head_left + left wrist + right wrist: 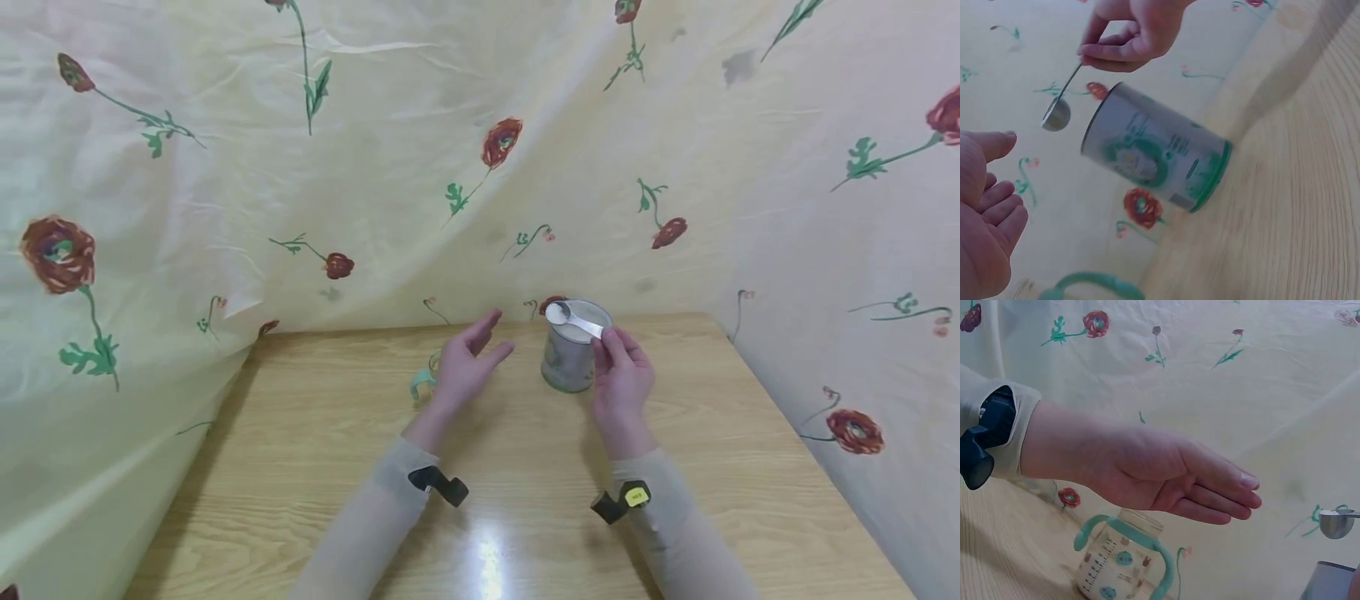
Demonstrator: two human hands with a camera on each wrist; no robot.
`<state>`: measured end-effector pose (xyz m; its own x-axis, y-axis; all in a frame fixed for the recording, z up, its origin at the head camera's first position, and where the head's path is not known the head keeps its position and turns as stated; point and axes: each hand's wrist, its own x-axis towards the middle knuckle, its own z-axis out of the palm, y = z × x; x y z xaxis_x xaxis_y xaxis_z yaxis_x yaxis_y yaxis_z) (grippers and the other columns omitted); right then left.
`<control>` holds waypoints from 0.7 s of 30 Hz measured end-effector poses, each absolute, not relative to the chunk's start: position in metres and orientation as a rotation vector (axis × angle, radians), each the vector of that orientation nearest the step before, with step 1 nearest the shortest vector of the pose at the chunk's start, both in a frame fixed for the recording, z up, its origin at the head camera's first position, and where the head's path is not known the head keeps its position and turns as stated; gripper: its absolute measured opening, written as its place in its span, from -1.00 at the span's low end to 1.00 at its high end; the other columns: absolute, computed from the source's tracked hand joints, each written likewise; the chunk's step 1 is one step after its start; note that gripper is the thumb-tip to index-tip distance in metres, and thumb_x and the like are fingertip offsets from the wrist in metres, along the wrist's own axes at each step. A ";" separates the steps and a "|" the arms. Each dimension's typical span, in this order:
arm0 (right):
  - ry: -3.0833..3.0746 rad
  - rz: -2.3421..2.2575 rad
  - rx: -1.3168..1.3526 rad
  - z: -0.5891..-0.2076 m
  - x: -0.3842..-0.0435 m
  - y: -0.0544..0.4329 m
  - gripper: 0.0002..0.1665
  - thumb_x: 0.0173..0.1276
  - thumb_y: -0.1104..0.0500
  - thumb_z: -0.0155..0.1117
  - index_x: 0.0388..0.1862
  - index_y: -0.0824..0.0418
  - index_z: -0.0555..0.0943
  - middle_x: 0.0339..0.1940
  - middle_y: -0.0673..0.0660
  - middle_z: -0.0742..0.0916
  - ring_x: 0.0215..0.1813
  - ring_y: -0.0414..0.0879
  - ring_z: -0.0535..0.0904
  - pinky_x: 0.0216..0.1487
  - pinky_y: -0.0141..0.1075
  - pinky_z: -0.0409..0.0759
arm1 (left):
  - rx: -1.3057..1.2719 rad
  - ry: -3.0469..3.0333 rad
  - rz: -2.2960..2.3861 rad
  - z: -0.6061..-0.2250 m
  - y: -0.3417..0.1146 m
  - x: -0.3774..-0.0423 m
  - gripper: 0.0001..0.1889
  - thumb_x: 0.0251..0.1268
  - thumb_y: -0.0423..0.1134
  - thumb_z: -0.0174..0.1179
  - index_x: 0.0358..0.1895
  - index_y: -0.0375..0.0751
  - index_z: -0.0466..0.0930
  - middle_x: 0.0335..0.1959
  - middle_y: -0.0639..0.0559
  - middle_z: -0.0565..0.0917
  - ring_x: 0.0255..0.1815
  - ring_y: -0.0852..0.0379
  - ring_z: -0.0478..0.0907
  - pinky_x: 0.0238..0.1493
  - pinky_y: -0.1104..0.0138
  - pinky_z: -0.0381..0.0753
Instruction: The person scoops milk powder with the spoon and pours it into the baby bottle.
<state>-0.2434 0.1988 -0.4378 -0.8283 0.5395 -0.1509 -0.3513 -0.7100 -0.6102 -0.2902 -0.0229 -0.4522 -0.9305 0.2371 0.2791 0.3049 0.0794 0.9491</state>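
Observation:
My right hand [622, 379] pinches the handle of a small scoop [558, 313] heaped with white powder. The scoop's bowl is level and sits just over the rim of a grey-and-green powder can [567, 364], open at the top, which stands upright on the table. In the left wrist view, the can [1154, 150] shows green print and a green base band. To the left, my left hand [465, 367] is held in the air with fingers extended, holding nothing. Behind it stands a clear baby bottle [1116, 565] with mint-green handles and no lid, mostly hidden in the head view.
The pale wooden table [315, 433] carries the can and the bottle near its back edge. A cream cloth [390, 183] with red flowers hangs behind the table and along its sides.

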 end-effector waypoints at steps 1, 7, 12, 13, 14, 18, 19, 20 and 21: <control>-0.808 2.487 -0.436 -0.438 -0.244 0.197 -0.84 0.42 0.40 0.48 -0.13 0.32 0.65 -0.11 0.13 0.68 -0.19 -0.16 0.72 0.02 -0.43 0.74 | -0.581 -2.254 -2.026 -0.452 -0.028 -0.289 -0.36 0.46 -0.16 0.44 0.54 -0.11 0.49 0.54 0.12 0.50 0.53 0.06 0.46 0.51 0.28 0.43; -0.846 2.488 -0.426 -0.441 -0.245 0.186 -0.88 0.43 0.40 0.47 -0.18 0.29 0.66 -0.12 0.12 0.67 -0.20 -0.16 0.73 0.00 -0.44 0.75 | -0.613 -2.186 -2.045 -0.455 -0.054 -0.285 -0.33 0.42 -0.27 0.46 0.55 -0.17 0.45 0.56 0.03 0.48 0.56 0.02 0.43 0.51 0.31 0.41; -0.865 2.502 -0.414 -0.442 -0.245 0.178 -0.90 0.44 0.39 0.46 -0.22 0.28 0.67 -0.18 0.10 0.71 -0.23 -0.16 0.74 -0.02 -0.44 0.75 | -0.650 -2.158 -2.019 -0.462 -0.071 -0.287 -0.30 0.40 -0.31 0.46 0.57 -0.21 0.42 0.57 0.00 0.47 0.56 0.04 0.42 0.50 0.38 0.39; -0.874 2.507 -0.410 -0.442 -0.245 0.176 -0.90 0.45 0.39 0.45 -0.23 0.28 0.67 -0.19 0.10 0.71 -0.24 -0.17 0.74 -0.02 -0.44 0.75 | -0.657 -2.155 -2.009 -0.463 -0.075 -0.287 -0.30 0.40 -0.32 0.46 0.57 -0.21 0.42 0.57 -0.01 0.47 0.57 0.03 0.41 0.50 0.37 0.39; -0.886 2.512 -0.408 -0.442 -0.245 0.174 -0.90 0.45 0.38 0.46 -0.23 0.28 0.67 -0.20 0.10 0.72 -0.25 -0.18 0.74 -0.02 -0.44 0.75 | -0.657 -2.153 -2.001 -0.465 -0.078 -0.287 -0.31 0.41 -0.31 0.45 0.56 -0.19 0.43 0.57 0.00 0.47 0.57 0.02 0.41 0.51 0.36 0.38; -0.922 2.538 -0.391 -0.442 -0.245 0.165 -0.92 0.46 0.37 0.45 -0.23 0.26 0.70 -0.22 0.09 0.74 -0.28 -0.20 0.75 -0.05 -0.45 0.75 | -0.612 -2.184 -1.961 -0.471 -0.096 -0.284 -0.35 0.43 -0.25 0.46 0.55 -0.08 0.49 0.54 0.12 0.51 0.56 0.01 0.42 0.54 0.27 0.38; -0.935 2.539 -0.388 -0.443 -0.245 0.163 -0.92 0.47 0.37 0.44 -0.24 0.26 0.71 -0.22 0.08 0.74 -0.29 -0.21 0.75 -0.06 -0.46 0.75 | -0.603 -2.190 -1.957 -0.473 -0.100 -0.284 -0.35 0.43 -0.23 0.46 0.54 -0.06 0.50 0.53 0.14 0.52 0.56 0.02 0.42 0.54 0.26 0.38; -0.943 2.541 -0.385 -0.443 -0.245 0.160 -0.92 0.48 0.37 0.43 -0.24 0.25 0.71 -0.23 0.08 0.75 -0.30 -0.22 0.75 -0.07 -0.47 0.75 | -0.590 -2.199 -1.952 -0.475 -0.105 -0.285 -0.34 0.43 -0.22 0.47 0.55 -0.07 0.50 0.53 0.15 0.51 0.56 -0.03 0.42 0.55 0.24 0.38; -0.955 2.540 -0.386 -0.443 -0.245 0.158 -0.92 0.49 0.38 0.42 -0.24 0.25 0.72 -0.23 0.08 0.75 -0.31 -0.22 0.75 -0.07 -0.47 0.75 | -0.579 -2.208 -1.949 -0.477 -0.109 -0.285 -0.33 0.42 -0.21 0.48 0.55 -0.08 0.50 0.53 0.16 0.51 0.57 -0.05 0.41 0.55 0.22 0.37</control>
